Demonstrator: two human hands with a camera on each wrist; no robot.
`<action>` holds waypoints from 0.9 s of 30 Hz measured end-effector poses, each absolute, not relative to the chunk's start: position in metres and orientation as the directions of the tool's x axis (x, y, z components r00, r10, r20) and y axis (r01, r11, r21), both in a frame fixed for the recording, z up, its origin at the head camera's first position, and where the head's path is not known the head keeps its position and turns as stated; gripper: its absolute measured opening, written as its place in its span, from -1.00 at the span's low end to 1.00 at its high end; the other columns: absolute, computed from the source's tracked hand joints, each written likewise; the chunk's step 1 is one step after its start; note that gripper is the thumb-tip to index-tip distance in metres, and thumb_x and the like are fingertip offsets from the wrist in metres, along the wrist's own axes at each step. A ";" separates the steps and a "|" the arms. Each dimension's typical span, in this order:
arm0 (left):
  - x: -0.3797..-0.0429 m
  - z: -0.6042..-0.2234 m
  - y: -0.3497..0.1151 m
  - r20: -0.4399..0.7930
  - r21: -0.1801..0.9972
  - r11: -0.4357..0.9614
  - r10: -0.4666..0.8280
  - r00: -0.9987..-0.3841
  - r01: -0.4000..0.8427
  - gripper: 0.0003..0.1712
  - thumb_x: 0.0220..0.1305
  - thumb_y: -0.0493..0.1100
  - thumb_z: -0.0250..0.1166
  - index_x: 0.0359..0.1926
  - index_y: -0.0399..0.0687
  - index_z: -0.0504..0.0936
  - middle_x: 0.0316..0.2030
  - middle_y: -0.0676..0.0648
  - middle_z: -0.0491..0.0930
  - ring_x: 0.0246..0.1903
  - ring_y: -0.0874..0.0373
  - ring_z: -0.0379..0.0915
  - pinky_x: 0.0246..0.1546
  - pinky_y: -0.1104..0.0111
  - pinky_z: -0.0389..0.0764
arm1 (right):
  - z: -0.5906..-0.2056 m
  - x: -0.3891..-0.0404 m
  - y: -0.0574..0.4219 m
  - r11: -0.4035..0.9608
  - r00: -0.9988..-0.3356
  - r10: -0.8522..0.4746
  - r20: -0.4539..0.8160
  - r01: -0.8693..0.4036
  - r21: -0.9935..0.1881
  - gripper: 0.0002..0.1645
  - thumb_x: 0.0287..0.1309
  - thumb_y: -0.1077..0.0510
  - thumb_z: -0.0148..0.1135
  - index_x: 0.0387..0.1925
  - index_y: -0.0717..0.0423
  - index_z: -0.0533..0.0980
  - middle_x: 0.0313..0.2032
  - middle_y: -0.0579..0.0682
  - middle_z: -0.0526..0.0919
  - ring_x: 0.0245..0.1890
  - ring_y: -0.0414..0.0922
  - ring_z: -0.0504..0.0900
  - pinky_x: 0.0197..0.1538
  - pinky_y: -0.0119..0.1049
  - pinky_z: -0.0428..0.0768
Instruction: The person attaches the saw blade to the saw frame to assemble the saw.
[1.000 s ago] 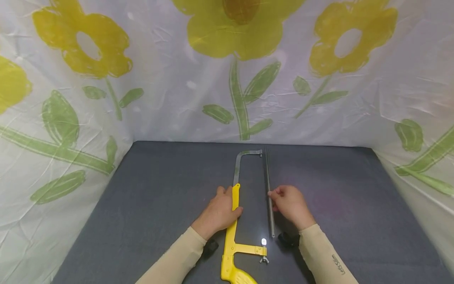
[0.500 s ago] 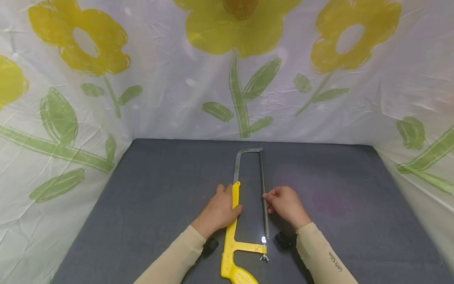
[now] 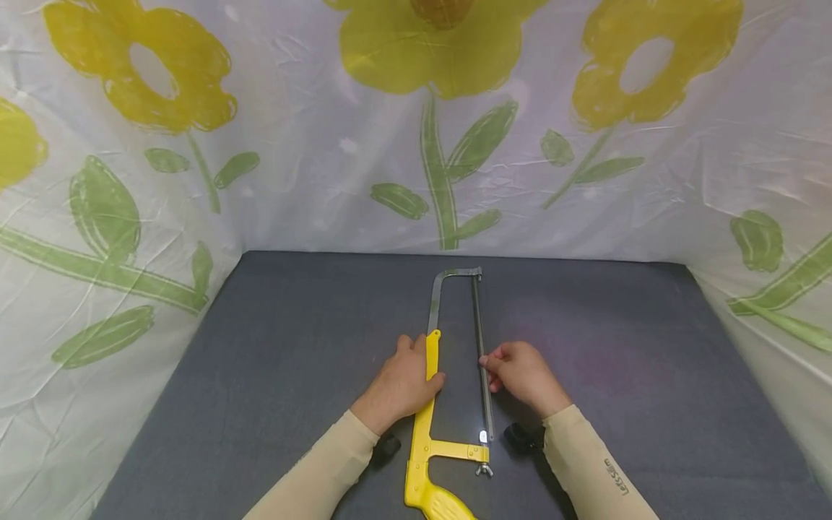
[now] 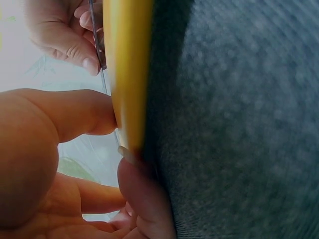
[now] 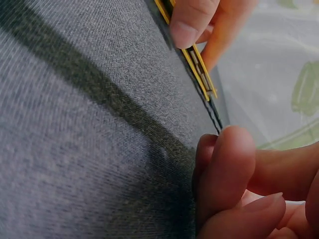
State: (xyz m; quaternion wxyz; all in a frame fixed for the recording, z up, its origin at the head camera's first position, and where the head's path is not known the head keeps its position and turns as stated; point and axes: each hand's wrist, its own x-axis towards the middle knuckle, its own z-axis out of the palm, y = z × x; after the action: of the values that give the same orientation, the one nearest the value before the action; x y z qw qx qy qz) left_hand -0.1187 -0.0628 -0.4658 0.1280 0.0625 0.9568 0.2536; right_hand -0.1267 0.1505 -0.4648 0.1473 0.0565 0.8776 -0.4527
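One second on, gripping hacksaw frame (image 3: 423,426) with left hand (image 3: 400,383), pinching leftward-shifted metal strip (image 3: 478,318) with right hand (image 3: 525,375), over grey cloth (image 3: 312,325) before flowered curtain (image 3: 292,144).

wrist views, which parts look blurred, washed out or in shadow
Left wrist: the yellow hacksaw frame is blurred, and the flowered curtain looks washed out; right wrist: a dark shadow band crosses the grey cloth, with more darkness beside the right hand.

1 saw frame (image 3: 423,424), 2 hands (image 3: 401,380) (image 3: 525,373), 2 slvs (image 3: 318,466) (image 3: 596,462), blade (image 3: 486,397) ct unclear
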 end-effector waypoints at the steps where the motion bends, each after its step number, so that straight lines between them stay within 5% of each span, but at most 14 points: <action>1: -0.119 -0.466 -0.063 -0.214 0.500 0.864 0.186 -0.959 0.056 -0.03 0.30 0.07 0.35 0.53 -0.30 0.13 0.18 -0.30 0.32 -0.45 0.15 0.46 -0.52 0.42 0.52 | -0.465 -0.127 0.151 0.585 -0.950 -0.035 -0.311 0.233 -0.777 -0.73 0.34 0.13 0.26 -0.46 0.20 0.61 -0.63 -0.01 0.62 -0.61 -0.14 0.62 -0.42 -0.30 0.46; 27: -0.120 -0.468 -0.062 -0.198 0.498 0.864 0.193 -0.961 0.071 -0.04 0.31 0.06 0.34 0.53 -0.29 0.13 0.16 -0.30 0.33 -0.47 0.16 0.45 -0.52 0.43 0.54 | -0.469 -0.131 0.156 0.517 -0.932 -0.030 -0.362 0.295 -0.803 -0.75 0.33 0.11 0.29 -0.40 0.20 0.63 -0.56 0.00 0.63 -0.61 -0.14 0.60 -0.44 -0.30 0.50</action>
State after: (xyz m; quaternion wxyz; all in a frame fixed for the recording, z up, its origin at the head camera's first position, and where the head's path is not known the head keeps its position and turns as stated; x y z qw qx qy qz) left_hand -0.1199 -0.0618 -0.4683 0.1212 0.0688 0.9579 0.2511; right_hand -0.1313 0.1564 -0.4691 0.1677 0.0774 0.8547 -0.4851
